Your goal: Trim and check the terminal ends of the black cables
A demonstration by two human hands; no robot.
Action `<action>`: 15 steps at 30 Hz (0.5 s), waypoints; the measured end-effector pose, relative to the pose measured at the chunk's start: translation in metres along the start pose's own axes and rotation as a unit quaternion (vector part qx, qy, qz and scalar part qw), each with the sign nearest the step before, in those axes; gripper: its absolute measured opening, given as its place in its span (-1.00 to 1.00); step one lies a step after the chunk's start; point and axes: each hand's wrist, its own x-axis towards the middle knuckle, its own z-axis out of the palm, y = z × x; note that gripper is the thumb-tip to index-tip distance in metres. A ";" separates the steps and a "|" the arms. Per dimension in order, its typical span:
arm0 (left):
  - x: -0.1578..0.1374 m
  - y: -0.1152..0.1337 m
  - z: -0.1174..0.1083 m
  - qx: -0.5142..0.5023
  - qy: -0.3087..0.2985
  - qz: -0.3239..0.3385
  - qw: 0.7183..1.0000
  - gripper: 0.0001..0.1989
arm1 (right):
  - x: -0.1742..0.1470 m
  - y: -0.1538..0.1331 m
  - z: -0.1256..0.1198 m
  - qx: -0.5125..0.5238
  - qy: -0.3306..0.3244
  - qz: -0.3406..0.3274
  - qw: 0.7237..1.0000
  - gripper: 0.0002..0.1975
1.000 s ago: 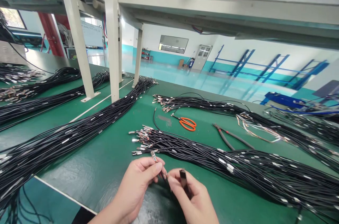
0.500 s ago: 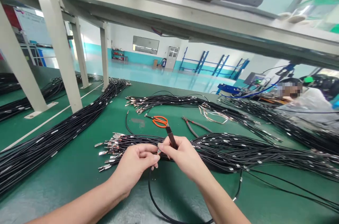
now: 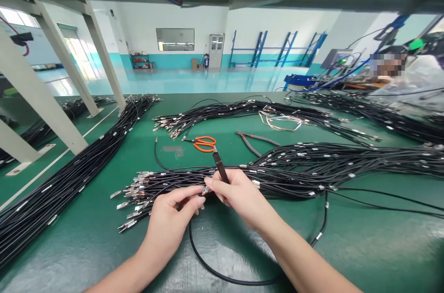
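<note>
A small metal terminal [image 3: 206, 190] sits between the two hands, over the near middle of the counter [image 3: 364, 247]. The left hand [image 3: 169, 219] pinches it narrowly between thumb and forefinger, and a black cable [image 3: 222, 277] hangs from beneath that hand and loops toward the counter's near edge; the join is hidden by the fingers. The right hand [image 3: 239, 196] is closed around a slim dark tool [image 3: 220, 167], its metal tip pointing toward the far edge, while thumb and forefinger come right up to the terminal; whether they touch it I cannot tell. For fine handling like this, the left pinch is best kept firm and close behind the metal, with the loop slack so that its weight does not twist the piece. The tool's tip should stay turned away from the left fingertips until it is needed. Just beyond the hands lies a bundle of black cables [image 3: 294, 159], its loose terminals toward the left edge; keeping the held end clear of them would prevent snagging. Farther toward the far edge lie orange-handled scissors [image 3: 205, 143] and grey-handled pliers [image 3: 247, 143], both best left clear of the forearms' path.
</note>
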 end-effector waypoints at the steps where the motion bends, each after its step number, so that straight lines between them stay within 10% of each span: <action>1: 0.000 0.001 0.000 -0.003 0.003 -0.008 1.000 -0.81 | 0.000 0.000 0.000 0.005 -0.002 0.003 1.000 -0.68; 15: -0.002 -0.005 -0.001 -0.061 -0.016 -0.051 0.997 -0.78 | 0.001 0.004 0.004 0.045 -0.038 0.031 0.998 -0.70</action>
